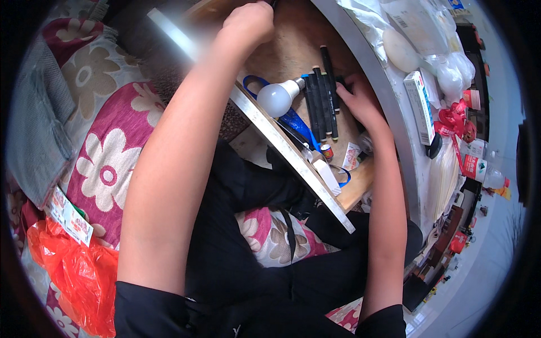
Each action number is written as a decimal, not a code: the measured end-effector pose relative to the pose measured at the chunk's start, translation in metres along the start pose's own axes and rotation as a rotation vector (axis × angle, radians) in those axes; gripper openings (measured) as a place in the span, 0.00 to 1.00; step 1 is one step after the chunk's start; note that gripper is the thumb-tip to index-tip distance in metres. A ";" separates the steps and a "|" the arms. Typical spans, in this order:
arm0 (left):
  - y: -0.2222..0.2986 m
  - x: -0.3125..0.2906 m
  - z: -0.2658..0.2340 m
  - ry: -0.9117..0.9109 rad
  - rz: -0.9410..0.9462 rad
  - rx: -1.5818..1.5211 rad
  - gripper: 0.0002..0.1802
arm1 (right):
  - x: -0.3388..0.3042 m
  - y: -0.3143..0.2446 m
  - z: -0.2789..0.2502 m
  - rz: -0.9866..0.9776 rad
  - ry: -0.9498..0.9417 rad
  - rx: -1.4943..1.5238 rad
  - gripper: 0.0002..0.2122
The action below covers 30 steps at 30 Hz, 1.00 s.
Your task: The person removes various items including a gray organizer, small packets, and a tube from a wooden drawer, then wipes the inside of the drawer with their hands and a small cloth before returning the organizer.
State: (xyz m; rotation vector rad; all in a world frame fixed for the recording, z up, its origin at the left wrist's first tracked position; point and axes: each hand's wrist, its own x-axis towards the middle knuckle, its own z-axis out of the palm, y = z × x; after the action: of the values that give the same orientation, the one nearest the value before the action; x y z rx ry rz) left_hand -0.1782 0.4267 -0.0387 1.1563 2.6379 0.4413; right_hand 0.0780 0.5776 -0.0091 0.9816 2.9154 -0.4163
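Note:
An open wooden drawer (304, 172) with a white front edge lies across my lap. My left hand (251, 23) is closed at the drawer's far left; a dark bit shows past its fingers, too little to name. Inside the drawer at the right, my right hand (360, 98) is closed beside several black marker pens (320, 107), which lie side by side. Its fingertips are partly hidden, with something dark at them. One black marker (328, 67) lies slightly farther up than the others. Left of the pens rests a white light bulb (277, 99), over a blue strap (298, 125).
A small red-and-yellow cylinder (327, 151), a printed paper slip (351, 156) and a white block (326, 174) sit near the drawer's front. To the right, a tabletop (389, 84) holds plastic bags and a white box (419, 107). A red plastic bag (79, 276) lies on the flowered sofa (107, 169).

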 end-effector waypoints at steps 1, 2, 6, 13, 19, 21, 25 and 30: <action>0.000 -0.001 -0.001 0.001 0.001 -0.013 0.22 | 0.000 -0.004 -0.004 0.013 -0.055 -0.007 0.19; 0.001 -0.002 -0.002 0.003 0.001 -0.025 0.21 | -0.001 -0.008 -0.006 0.024 -0.111 -0.014 0.19; 0.026 -0.019 -0.030 -0.092 -0.011 -0.110 0.21 | -0.013 -0.006 0.001 -0.094 0.062 -0.032 0.19; 0.001 -0.056 -0.087 0.067 0.422 -0.020 0.22 | -0.033 -0.035 -0.002 -0.128 0.226 0.154 0.18; -0.015 -0.081 -0.128 -0.325 -0.049 -0.365 0.12 | -0.049 -0.054 -0.013 0.001 0.100 0.173 0.18; -0.017 -0.088 -0.132 -0.325 -0.128 -0.417 0.11 | -0.053 -0.047 -0.010 0.074 0.095 0.237 0.23; -0.035 -0.103 -0.161 -0.260 -0.212 -0.419 0.12 | -0.064 -0.065 -0.007 0.142 0.066 0.043 0.38; -0.057 -0.104 -0.167 -0.143 -0.122 -0.452 0.12 | -0.057 -0.065 -0.004 0.247 -0.084 -0.012 0.41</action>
State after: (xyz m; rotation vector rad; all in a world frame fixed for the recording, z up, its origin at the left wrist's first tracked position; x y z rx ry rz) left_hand -0.2019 0.2822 0.1045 0.8436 2.3015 0.8416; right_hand 0.0847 0.4960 0.0171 1.2691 2.6739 -0.4146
